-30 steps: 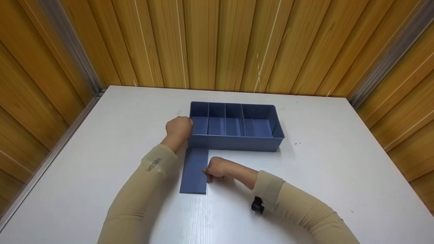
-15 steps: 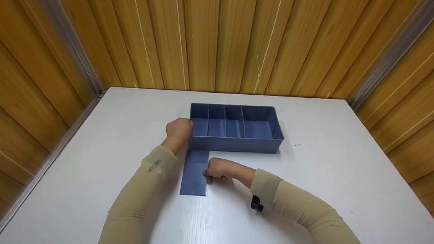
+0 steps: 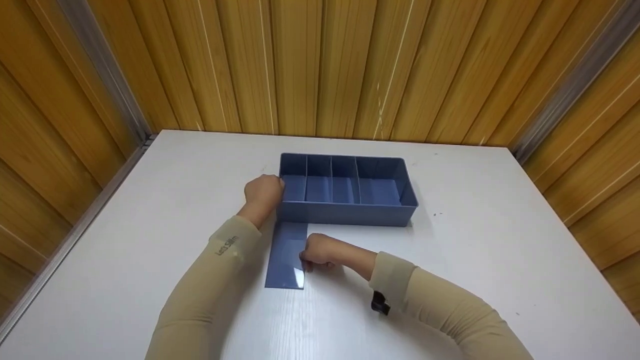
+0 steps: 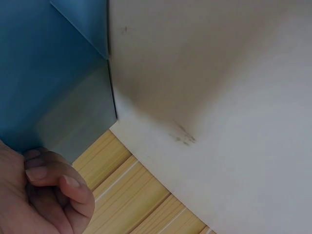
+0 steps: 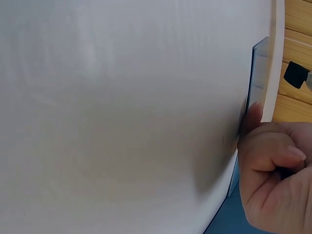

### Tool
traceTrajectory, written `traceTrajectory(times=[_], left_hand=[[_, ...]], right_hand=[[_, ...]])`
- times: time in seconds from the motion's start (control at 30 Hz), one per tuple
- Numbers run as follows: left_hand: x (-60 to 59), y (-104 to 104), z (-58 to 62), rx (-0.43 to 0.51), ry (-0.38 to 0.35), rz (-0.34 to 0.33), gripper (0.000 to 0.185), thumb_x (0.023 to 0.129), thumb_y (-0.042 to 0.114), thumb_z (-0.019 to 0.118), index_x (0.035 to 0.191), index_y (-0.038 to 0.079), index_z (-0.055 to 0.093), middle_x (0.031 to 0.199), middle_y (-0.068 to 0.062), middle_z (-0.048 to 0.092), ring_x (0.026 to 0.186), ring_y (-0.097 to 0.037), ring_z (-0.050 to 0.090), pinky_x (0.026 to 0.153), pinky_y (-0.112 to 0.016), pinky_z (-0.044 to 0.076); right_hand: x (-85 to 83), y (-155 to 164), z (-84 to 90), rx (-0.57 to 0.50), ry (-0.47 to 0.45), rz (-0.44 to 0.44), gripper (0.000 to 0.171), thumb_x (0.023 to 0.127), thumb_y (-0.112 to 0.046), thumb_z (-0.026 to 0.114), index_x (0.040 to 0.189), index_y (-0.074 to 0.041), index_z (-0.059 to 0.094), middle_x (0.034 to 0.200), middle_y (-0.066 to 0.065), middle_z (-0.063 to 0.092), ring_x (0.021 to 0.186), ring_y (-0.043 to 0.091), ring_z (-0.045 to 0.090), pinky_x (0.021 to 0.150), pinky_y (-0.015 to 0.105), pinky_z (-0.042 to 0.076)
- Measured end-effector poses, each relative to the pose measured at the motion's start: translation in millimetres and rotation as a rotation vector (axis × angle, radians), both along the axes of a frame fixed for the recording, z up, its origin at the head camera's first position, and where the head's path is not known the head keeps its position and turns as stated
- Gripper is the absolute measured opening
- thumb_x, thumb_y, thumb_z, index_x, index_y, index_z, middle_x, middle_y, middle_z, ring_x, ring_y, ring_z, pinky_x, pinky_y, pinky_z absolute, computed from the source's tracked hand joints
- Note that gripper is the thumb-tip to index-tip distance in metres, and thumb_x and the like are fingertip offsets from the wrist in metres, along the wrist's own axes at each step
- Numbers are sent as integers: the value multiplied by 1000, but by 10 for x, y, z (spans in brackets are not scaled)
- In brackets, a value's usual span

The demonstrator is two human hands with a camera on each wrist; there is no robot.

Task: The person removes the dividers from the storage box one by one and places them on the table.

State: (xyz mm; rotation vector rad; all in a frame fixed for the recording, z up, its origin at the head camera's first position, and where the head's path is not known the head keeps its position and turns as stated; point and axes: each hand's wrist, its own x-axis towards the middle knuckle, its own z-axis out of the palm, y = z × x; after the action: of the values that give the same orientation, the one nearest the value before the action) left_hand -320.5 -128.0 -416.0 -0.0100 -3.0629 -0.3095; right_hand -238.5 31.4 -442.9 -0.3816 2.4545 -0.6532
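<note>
A blue divided storage box [image 3: 345,214] stands on the white table, with upright dividers splitting it into several compartments. My left hand [image 3: 264,192] grips its left wall at the rim. In the left wrist view, the curled fingers [image 4: 73,187] show beside the blue wall [image 4: 78,114]; the thumb tip is hidden. A flat, glossy blue rectangular panel [image 3: 287,255] lies in front of the box's left end, its far edge close to the front wall. My right hand [image 3: 322,250] pinches the panel's right edge. In the right wrist view, the panel [image 5: 260,61] is partly covered by that hand [image 5: 273,170].
The white table [image 3: 475,240] extends around the box, with a few small dark marks on it. Yellow wood-look panels [image 3: 320,65] wall off the back and both sides. Metal posts [image 3: 107,70] stand at the corners. A black piece [image 3: 380,302] hangs by the right sleeve.
A bright reflection has appeared near the panel's front right corner, so its surface catches the light differently. Both hands and the box hold nearly the same places; the head view has shifted slightly.
</note>
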Motion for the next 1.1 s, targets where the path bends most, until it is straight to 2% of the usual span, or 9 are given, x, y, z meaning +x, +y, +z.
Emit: traceTrajectory(times=[0.13,0.3,0.43,0.57,0.77,0.9,1.1], left_hand=[[2,-6,-3,8,-2,-2,38,106,20,44,88,1,71,94,-17,77,73,-25,63,76,-48,62],[9,-11,-3,-1,-15,-6,37,107,21,44,90,1,71,94,-16,77,71,-23,58,76,-48,62],[9,-12,-3,3,-10,-3,39,107,21,43,90,0,71,95,-17,77,75,-26,65,76,-49,62],[4,-10,-6,11,-7,7,43,108,24,42,90,0,72,95,-17,77,84,-31,73,77,-49,62],[-2,-1,-14,17,-13,16,44,109,26,42,88,1,71,95,-17,78,85,-31,73,78,-48,62],[1,-4,-9,24,-4,15,44,108,26,41,87,1,70,93,-17,77,82,-31,71,78,-48,62],[-8,2,-12,28,1,18,44,109,26,41,88,1,71,93,-17,77,76,-28,66,77,-47,62]], right_hand=[[29,19,-17,-34,46,29,30,92,-6,56,69,4,73,50,-4,50,42,9,37,39,22,31],[54,100,-52,-111,113,157,33,96,-12,56,75,6,74,56,-2,55,49,7,40,49,20,34],[41,221,-11,-167,180,207,36,101,-15,54,77,6,72,64,5,62,59,7,44,59,18,35],[-24,386,126,-220,246,172,36,104,-19,52,75,0,62,68,0,53,63,9,41,62,21,34],[-203,669,376,-278,302,73,36,107,-21,48,73,-15,40,66,-5,35,63,13,32,64,28,30],[-340,814,520,-301,352,-14,35,108,-20,47,74,-14,41,66,-4,36,63,14,33,63,29,31],[-481,965,640,-322,378,-111,29,108,-20,48,82,-8,52,70,-4,43,66,14,39,65,29,35]])
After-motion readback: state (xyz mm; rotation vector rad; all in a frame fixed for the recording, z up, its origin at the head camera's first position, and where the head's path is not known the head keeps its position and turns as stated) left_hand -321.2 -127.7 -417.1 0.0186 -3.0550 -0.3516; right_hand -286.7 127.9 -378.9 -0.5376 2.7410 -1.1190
